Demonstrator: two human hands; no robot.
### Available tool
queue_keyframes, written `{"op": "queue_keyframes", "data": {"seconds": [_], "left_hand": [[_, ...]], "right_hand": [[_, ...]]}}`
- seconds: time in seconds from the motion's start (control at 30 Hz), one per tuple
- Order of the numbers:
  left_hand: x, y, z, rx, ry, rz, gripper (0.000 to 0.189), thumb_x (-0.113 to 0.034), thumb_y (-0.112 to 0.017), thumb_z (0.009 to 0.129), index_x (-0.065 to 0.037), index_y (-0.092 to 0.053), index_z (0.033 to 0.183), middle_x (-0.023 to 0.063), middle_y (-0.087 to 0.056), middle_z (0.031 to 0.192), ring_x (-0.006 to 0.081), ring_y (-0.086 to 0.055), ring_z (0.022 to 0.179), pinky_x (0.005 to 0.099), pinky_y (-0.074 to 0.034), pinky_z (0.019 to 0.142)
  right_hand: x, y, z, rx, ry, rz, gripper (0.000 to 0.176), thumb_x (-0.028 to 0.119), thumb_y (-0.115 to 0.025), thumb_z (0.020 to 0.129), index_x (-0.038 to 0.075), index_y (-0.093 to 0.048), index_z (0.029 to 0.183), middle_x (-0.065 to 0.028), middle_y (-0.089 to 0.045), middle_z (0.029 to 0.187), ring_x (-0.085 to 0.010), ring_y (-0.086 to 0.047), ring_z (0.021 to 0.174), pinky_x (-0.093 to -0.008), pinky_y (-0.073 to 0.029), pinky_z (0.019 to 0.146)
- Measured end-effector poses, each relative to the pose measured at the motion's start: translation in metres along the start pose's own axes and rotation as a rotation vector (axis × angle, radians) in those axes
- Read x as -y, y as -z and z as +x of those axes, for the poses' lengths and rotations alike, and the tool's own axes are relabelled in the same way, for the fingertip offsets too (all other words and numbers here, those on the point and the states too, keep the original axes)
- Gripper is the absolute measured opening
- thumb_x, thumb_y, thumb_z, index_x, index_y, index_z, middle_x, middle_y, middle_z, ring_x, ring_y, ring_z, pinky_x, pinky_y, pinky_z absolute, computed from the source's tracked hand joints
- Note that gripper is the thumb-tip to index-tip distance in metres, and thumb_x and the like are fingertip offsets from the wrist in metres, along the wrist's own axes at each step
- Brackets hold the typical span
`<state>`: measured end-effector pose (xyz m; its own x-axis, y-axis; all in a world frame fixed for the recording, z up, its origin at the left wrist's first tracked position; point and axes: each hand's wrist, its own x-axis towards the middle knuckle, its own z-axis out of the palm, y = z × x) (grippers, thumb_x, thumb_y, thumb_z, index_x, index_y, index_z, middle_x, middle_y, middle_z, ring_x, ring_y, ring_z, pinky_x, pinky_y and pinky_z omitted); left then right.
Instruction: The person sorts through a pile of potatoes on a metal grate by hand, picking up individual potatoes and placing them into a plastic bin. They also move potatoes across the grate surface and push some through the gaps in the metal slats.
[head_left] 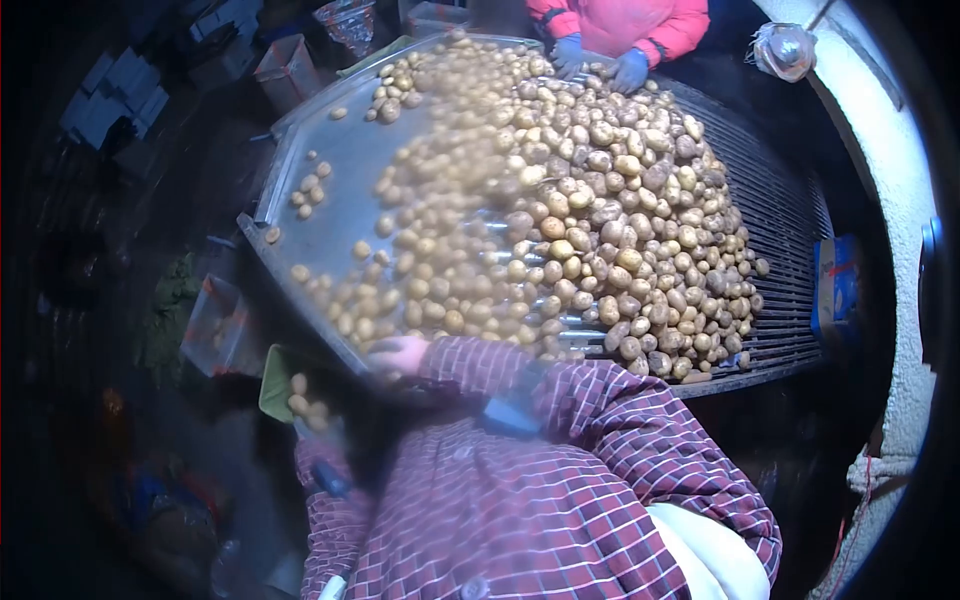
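Observation:
My right hand [398, 355] reaches across my body to the near left edge of the sorting table [345, 135], beside the small potatoes [440, 290]. Its fingers are blurred. My left hand [328, 432] is low at the left, dim and smeared, close to several potatoes [307, 404] by a green open-topped holder [274, 385]. Whether it grips anything does not show. A large heap of potatoes [625, 215] covers the table's middle and right; those toward the left are motion-blurred.
Opposite me, a person in a pink jacket [625, 20] has blue-gloved hands [628, 70] on the heap. Dark slats [790, 215] run along the right. A blue box [836, 285], a pale bin [215, 325] and a white curved beam [900, 200] surround the table.

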<state>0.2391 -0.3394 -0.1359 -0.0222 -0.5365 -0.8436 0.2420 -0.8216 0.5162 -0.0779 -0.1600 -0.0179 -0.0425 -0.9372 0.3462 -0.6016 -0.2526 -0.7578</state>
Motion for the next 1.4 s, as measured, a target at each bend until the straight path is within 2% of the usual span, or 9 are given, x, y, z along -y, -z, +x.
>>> {"op": "queue_keyframes", "data": {"seconds": [0.07, 0.33, 0.67, 0.7, 0.83, 0.97, 1.2, 1.33, 1.4], "left_hand": [[-0.002, -0.004, 0.002, -0.049, -0.017, 0.032, 0.035, -0.034, -0.057, 0.093, -0.020, -0.053, 0.125, 0.0064, -0.057, 0.125, 0.0287, -0.058, 0.109, 0.0416, -0.050, 0.087], [-0.026, -0.172, -0.125, 0.550, -0.556, 0.324, 0.046, -0.024, -0.056, 0.094, -0.010, -0.047, 0.137, 0.0135, -0.052, 0.133, 0.0284, -0.054, 0.116, 0.0439, -0.046, 0.096], [0.085, -0.327, -0.194, 0.928, 0.429, 0.302, 0.042, -0.011, -0.050, 0.097, 0.000, -0.042, 0.137, 0.0192, -0.053, 0.129, 0.0318, -0.056, 0.119, 0.0416, -0.057, 0.089], [0.081, -0.330, -0.201, 1.054, 0.304, 0.487, 0.044, -0.009, -0.052, 0.095, -0.001, -0.043, 0.137, 0.0189, -0.053, 0.128, 0.0307, -0.056, 0.119, 0.0402, -0.057, 0.088], [0.054, -0.335, -0.231, 1.240, 0.045, 1.050, 0.040, -0.011, -0.057, 0.094, -0.004, -0.049, 0.133, 0.0127, -0.056, 0.126, 0.0233, -0.059, 0.114, 0.0336, -0.056, 0.088], [0.042, -0.329, -0.241, 1.232, -0.247, 1.200, 0.032, -0.014, -0.054, 0.098, -0.006, -0.053, 0.129, 0.0088, -0.058, 0.125, 0.0172, -0.060, 0.112, 0.0265, -0.055, 0.081], [0.045, -0.348, -0.253, 1.202, 0.206, 0.743, 0.047, -0.016, -0.054, 0.097, -0.006, -0.041, 0.142, 0.0145, -0.056, 0.130, 0.0233, -0.063, 0.101, 0.0327, -0.055, 0.081], [0.040, -0.332, -0.232, 1.105, 0.272, 1.001, 0.045, -0.018, -0.052, 0.098, -0.006, -0.042, 0.141, 0.0132, -0.059, 0.123, 0.0220, -0.065, 0.090, 0.0278, -0.054, 0.067], [0.039, -0.322, -0.223, 1.124, 0.295, 0.943, 0.046, -0.020, -0.052, 0.098, -0.007, -0.042, 0.141, 0.0133, -0.058, 0.124, 0.0230, -0.064, 0.092, 0.0285, -0.055, 0.067]], "right_hand": [[-0.013, 0.030, -0.019, 0.122, -0.774, 0.330, 0.047, 0.037, -0.064, 0.085, 0.011, -0.062, 0.124, -0.0177, -0.056, 0.131, -0.0355, -0.056, 0.117, -0.0401, -0.048, 0.098], [-0.030, 0.229, -0.034, -0.209, -1.432, -0.411, 0.053, 0.036, -0.059, 0.091, 0.007, -0.047, 0.134, -0.0209, -0.061, 0.118, -0.0380, -0.063, 0.105, -0.0452, -0.051, 0.090], [-0.029, 0.225, -0.047, -0.156, -0.976, 0.116, 0.052, 0.035, -0.067, 0.084, 0.015, -0.057, 0.132, -0.0215, -0.048, 0.140, -0.0347, -0.051, 0.125, -0.0422, -0.044, 0.105], [-0.052, 0.219, -0.057, 0.005, -0.570, -0.180, 0.046, 0.034, -0.066, 0.085, 0.013, -0.062, 0.126, -0.0187, -0.053, 0.137, -0.0321, -0.055, 0.122, -0.0405, -0.044, 0.104], [-0.113, 0.268, -0.046, -0.634, -1.057, -0.370, 0.037, 0.027, -0.063, 0.086, 0.010, -0.063, 0.120, -0.0172, -0.064, 0.110, -0.0349, -0.060, 0.104, -0.0417, -0.049, 0.095], [-0.136, 0.292, -0.036, -0.258, -1.242, -0.708, 0.034, 0.017, -0.064, 0.084, 0.018, -0.055, 0.117, -0.0149, -0.053, 0.122, -0.0341, -0.053, 0.116, -0.0471, -0.047, 0.095], [-0.062, 0.255, -0.026, -0.623, -1.106, -0.208, 0.048, 0.019, -0.078, 0.070, 0.006, -0.062, 0.114, -0.0188, -0.065, 0.108, -0.0335, -0.063, 0.104, -0.0418, -0.049, 0.097], [-0.038, 0.220, -0.024, 0.030, -0.743, -0.180, 0.044, 0.034, -0.068, 0.081, 0.010, -0.065, 0.117, -0.0153, -0.064, 0.115, -0.0315, -0.056, 0.116, -0.0423, -0.047, 0.099], [-0.050, 0.237, 0.006, -0.184, -0.861, -0.162, 0.038, 0.033, -0.071, 0.078, 0.009, -0.069, 0.108, -0.0170, -0.065, 0.108, -0.0360, -0.059, 0.106, -0.0436, -0.048, 0.094]]}}
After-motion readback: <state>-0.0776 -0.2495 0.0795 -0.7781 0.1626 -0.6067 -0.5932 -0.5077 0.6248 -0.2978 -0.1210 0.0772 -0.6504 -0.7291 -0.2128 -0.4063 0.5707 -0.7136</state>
